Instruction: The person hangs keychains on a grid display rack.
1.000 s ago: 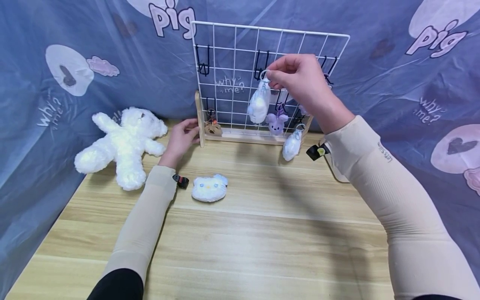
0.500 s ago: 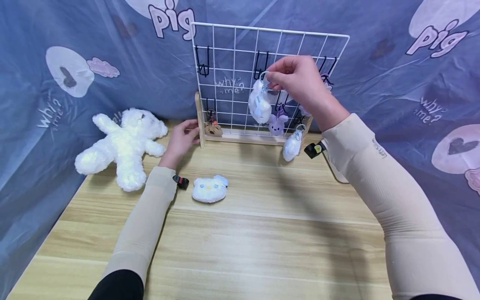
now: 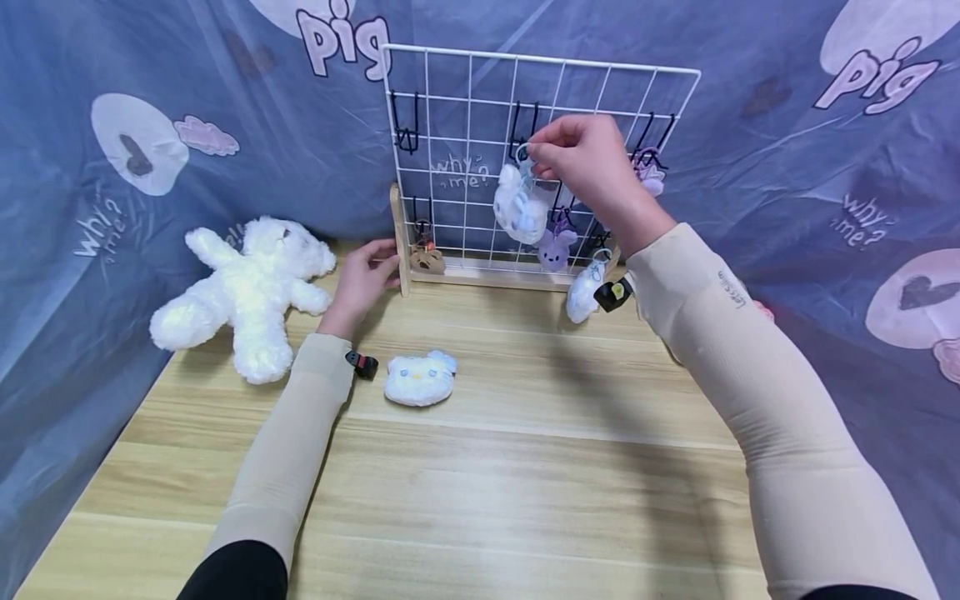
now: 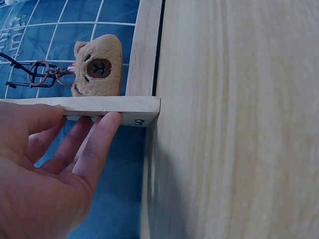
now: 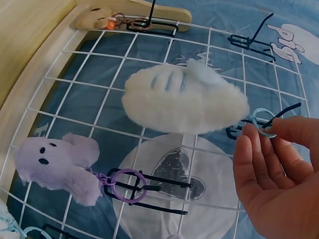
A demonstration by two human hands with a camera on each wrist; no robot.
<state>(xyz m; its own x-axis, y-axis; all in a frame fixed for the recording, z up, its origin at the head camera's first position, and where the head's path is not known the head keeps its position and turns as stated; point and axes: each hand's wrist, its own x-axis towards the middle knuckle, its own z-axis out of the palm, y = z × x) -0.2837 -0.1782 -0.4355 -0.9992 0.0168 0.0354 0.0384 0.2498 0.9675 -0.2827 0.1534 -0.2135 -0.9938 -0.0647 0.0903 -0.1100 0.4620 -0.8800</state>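
Observation:
My right hand point(image 3: 581, 154) pinches the light blue ring point(image 5: 264, 122) of a white plush keychain point(image 3: 519, 208) between thumb and fingertips. The plush dangles before the white wire grid rack point(image 3: 468, 125). In the right wrist view the ring overlaps the prong of a black hook point(image 5: 286, 110); whether the prong passes through it I cannot tell. My left hand point(image 3: 365, 279) touches the rack's left wooden post point(image 4: 112, 103) with thumb and extended fingertips. Just inside that post hangs a brown bear plush keychain point(image 4: 102, 67).
Purple plush keychains, one a mouse-like head point(image 3: 555, 248), hang right of centre. Another white plush keychain point(image 3: 583, 292) hangs low right. A white cat-face plush point(image 3: 420, 379) lies on the wooden table point(image 3: 480, 492). A large white plush bear point(image 3: 258, 287) lies at left.
My right hand has shifted slightly left and down, bringing the ring closer to the upper middle hook. The white plush has turned while hanging. My left hand has stayed at the post.

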